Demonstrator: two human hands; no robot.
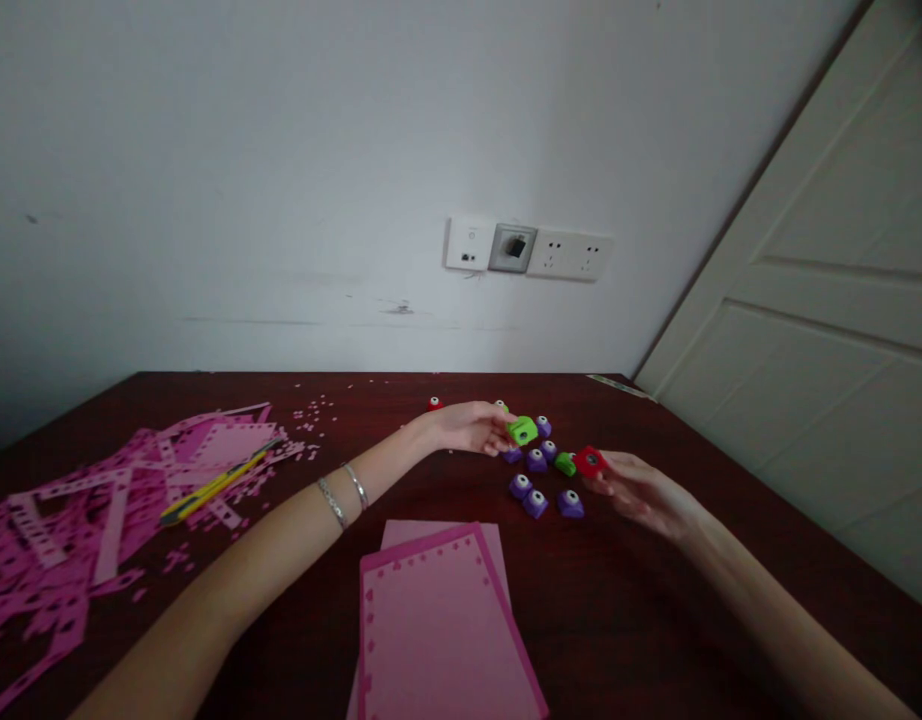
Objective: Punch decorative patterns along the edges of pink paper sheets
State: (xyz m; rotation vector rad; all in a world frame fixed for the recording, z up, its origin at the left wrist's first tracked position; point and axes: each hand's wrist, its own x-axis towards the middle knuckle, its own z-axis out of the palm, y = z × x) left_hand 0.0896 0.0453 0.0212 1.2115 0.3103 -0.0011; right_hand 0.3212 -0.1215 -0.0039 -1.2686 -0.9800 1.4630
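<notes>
My left hand (476, 428) reaches over the table and grips a green craft paper punch (522, 431) between thumb and fingers. To its right, my right hand (632, 484) is closed on a red craft paper punch (589, 461). Both punches are turned so a dark opening faces me. Between and below the hands stand several purple punches (536, 460) with white tops, and another green punch (565, 463). Nearer to me lie stacked pink paper sheets (435, 620); the top one has small shapes punched along its upper, left and right edges.
At left lies a heap of punched pink paper strips (116, 520) with a yellow utility knife (217, 484) on it. Tiny paper cut-outs (309, 430) are scattered beside it. A red punch (435, 403) stands farther back. The wall with sockets (570, 255) borders the dark table (656, 620).
</notes>
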